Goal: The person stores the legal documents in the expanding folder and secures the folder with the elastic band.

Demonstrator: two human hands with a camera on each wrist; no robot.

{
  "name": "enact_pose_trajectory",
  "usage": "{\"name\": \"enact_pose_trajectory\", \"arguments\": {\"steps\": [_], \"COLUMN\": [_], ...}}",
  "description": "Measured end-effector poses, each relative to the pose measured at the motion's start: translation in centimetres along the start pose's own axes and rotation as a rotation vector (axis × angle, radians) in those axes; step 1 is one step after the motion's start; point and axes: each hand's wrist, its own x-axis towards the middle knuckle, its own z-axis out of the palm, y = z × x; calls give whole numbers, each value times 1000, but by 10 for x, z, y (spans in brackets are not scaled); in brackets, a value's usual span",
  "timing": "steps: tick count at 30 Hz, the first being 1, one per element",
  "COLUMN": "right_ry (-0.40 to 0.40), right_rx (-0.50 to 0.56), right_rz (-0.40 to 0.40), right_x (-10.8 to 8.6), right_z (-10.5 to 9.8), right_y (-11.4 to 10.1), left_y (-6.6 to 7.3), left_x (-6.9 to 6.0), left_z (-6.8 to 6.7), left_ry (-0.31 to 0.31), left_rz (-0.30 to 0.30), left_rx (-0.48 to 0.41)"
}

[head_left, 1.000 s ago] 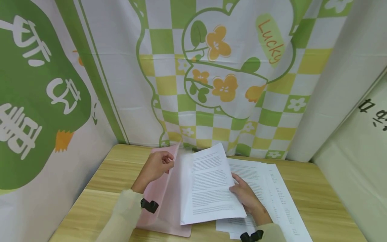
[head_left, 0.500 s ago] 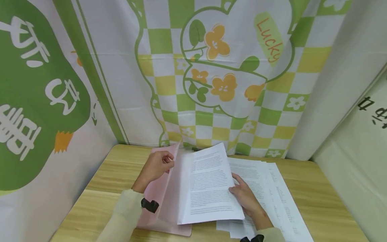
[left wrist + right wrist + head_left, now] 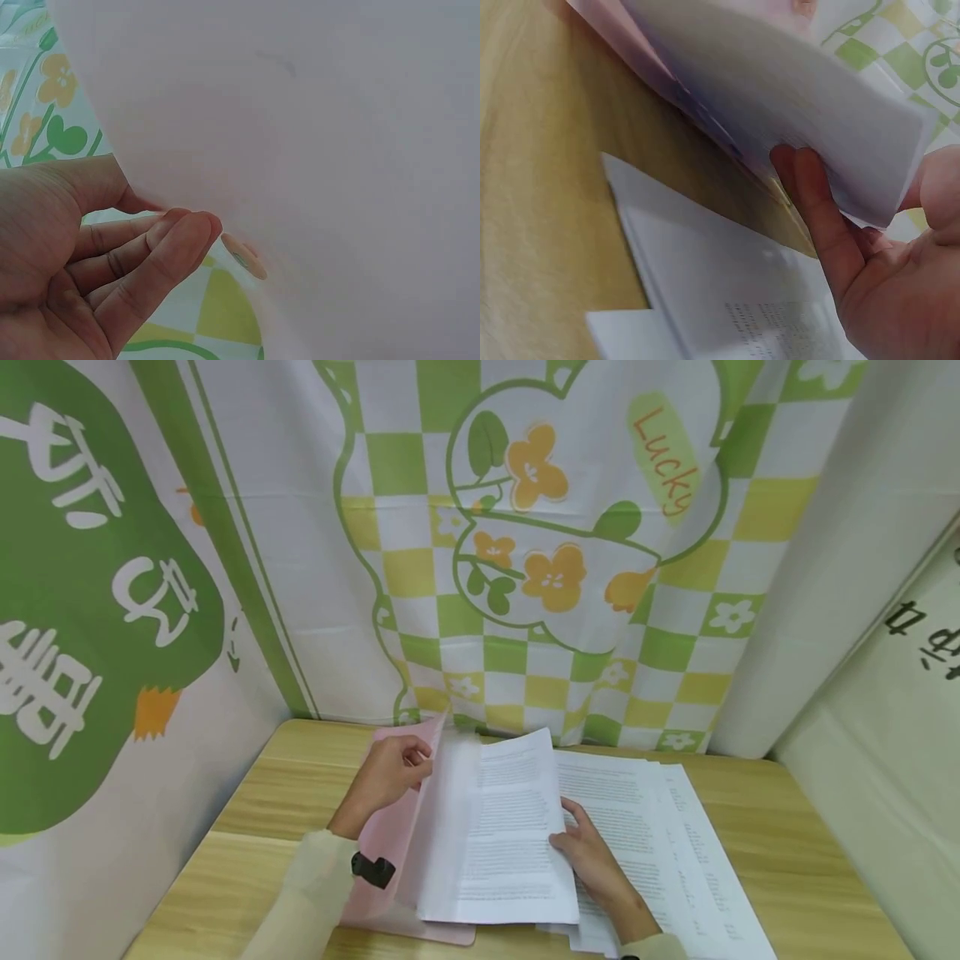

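Note:
On the left of the table lies a pink file folder (image 3: 378,881), its translucent flap raised. My left hand (image 3: 390,777) pinches the edge of that flap; a small round button (image 3: 244,256) shows beside the fingertips in the left wrist view. My right hand (image 3: 596,860) grips the right edge of a stack of printed paper (image 3: 513,827), thumb on the upper face and fingers beneath in the right wrist view. The stack is tilted, its left part inside the folder behind the flap. How deep its left edge reaches is hidden.
More printed sheets (image 3: 686,843) lie overlapping on the table right of the folder, partly under my right forearm. The wooden table (image 3: 247,827) meets a patterned curtain (image 3: 517,685) at the back, with cloth walls left and right.
The right hand has moved left with the paper stack, which has slid further into the folder and dropped slightly. My left hand still holds the flap in the same place.

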Motion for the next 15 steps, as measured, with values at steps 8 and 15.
{"name": "enact_pose_trajectory", "arguments": {"steps": [8,15], "right_ry": [-5,1], "right_rx": [-39,-71], "right_rz": [45,69], "right_x": [2,8], "right_z": [4,-3], "right_y": [4,5], "left_y": [0,1], "left_x": [-1,0], "left_z": [2,0], "left_ry": [-2,13], "left_rz": [-9,-12], "left_rx": [1,-7]}}
